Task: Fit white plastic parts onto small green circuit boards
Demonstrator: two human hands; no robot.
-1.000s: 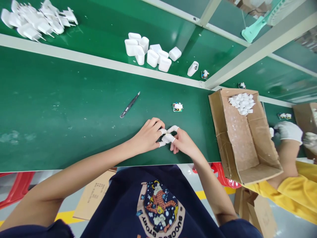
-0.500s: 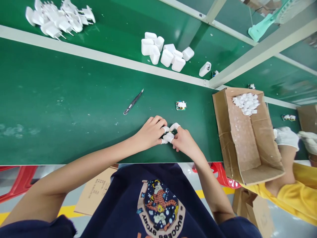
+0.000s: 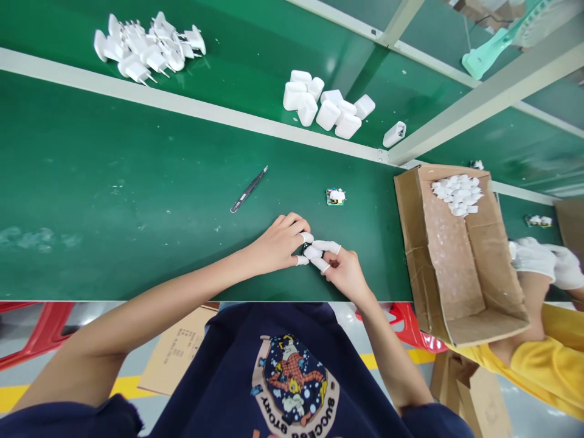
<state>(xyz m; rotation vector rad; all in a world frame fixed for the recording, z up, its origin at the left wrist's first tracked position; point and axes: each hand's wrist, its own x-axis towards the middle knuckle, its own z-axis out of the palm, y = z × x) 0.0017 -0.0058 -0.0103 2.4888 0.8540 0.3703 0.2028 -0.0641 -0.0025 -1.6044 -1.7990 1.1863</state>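
Note:
My left hand [image 3: 276,246] and my right hand [image 3: 342,271] meet fingertip to fingertip on the green table [image 3: 114,201], near its front edge. Both wear white finger cots and pinch a small dark part [image 3: 306,249], mostly hidden between the fingers. A small circuit board [image 3: 336,196] with white components lies just beyond my hands. Black tweezers [image 3: 249,190] lie further left.
White charger housings [image 3: 326,106] and a pile of white plug parts [image 3: 146,45] lie beyond a grey rail. An open cardboard box [image 3: 456,255] holding small white pieces stands at the right. Another person's white-gloved hands [image 3: 542,261] work beside it.
My hands stay together on the part; my right forefinger has come down flat over it. The view has shifted, so everything sits further right.

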